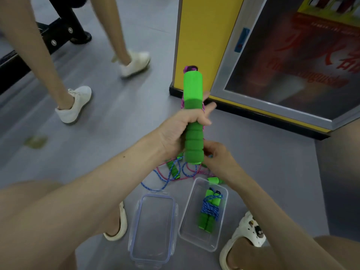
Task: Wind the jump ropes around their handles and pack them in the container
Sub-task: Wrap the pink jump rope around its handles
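**Left hand gripping the green handle, right hand at its lower end**

Left hand is closed firmly round the foam part of a green handle, thumb across the front, forefinger stretched out past it. The handle is held upright above the floor. Its smooth bright cap points away from the person and its ribbed foam end points down. A pink rope runs along the handle's right side, under the left fingers.

The right hand sits against the handle's lower end with its fingers curled. Whether it pinches the rope there or only touches the foam I cannot tell, as the handle hides the fingertips.

Below the hands, loose blue rope and more pink rope lie tangled on the floor with another green handle. Nearer the person stands the clear container, which holds one bundle of green handles wound in blue rope, lying along its right wall. Its lid lies flat just beside it on the left. A further green handle lies at the container's far rim.

A second person's legs and white shoes are at the far left of the floor, and a yellow cabinet stands beyond the hands.
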The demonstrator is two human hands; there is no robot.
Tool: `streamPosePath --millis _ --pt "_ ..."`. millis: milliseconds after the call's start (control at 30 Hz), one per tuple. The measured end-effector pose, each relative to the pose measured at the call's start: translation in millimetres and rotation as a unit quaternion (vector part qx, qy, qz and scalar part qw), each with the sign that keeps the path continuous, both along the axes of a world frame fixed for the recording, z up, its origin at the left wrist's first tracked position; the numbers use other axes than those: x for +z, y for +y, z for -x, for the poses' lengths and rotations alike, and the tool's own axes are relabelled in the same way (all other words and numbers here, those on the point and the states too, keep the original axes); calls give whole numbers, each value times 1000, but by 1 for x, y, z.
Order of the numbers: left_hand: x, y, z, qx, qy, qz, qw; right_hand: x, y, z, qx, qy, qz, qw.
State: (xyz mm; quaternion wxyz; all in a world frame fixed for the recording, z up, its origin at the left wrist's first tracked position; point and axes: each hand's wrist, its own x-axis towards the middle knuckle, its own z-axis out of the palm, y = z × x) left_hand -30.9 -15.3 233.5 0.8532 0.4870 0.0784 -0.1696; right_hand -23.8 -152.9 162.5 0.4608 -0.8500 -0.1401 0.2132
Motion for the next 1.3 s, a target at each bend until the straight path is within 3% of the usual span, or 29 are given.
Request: streamPosePath --millis 33,67,133,167,300,367,433,467,600,733,867,1000,1133,1300 --pt "1 2 0 14 -34 -142 989 -2 -1 0 7 -4 16 1000" --pt "2 6 0 24 -84 -325 942 -2 -3 0 5 -5 26 1000" --pt "-3 14 -5 2 -206 -585 785 0 -7 -1 -5 -25 32 999" --pt "-8 18 -7 -10 -235 -639 732 3 -9 -1 -11 -40 30 999" --pt "-15 30 -4 -25 -227 -683 694 13 -11 -5 -51 -65 -33 996" --pt "-16 32 -4 -80 -191 -715 667 20 -11 -6 -76 -67 -85 991" --pt "-15 31 -2 -129 -136 -714 675 25 -11 -7 -99 -67 -115 986" --pt "-15 29 -2 -162 -91 -693 696 26 -10 -7 -111 -67 -123 984" --pt "-8 30 0 -239 70 -476 843 29 -8 -7 -152 -63 -140 976" --pt "-4 27 4 -284 51 -265 920 33 -10 -9 -189 -31 -180 965" --pt "-7 25 5 -303 36 -40 951 32 -9 -10 -190 10 -201 961" --pt "-11 18 2 -243 11 158 957 29 -6 -6 -174 65 -213 959" --pt "-12 6 0 -129 -8 244 961 24 -1 0 -115 74 -134 982" --pt "-4 -1 -4 -22 -5 258 966 16 -3 2 -74 89 -96 989"
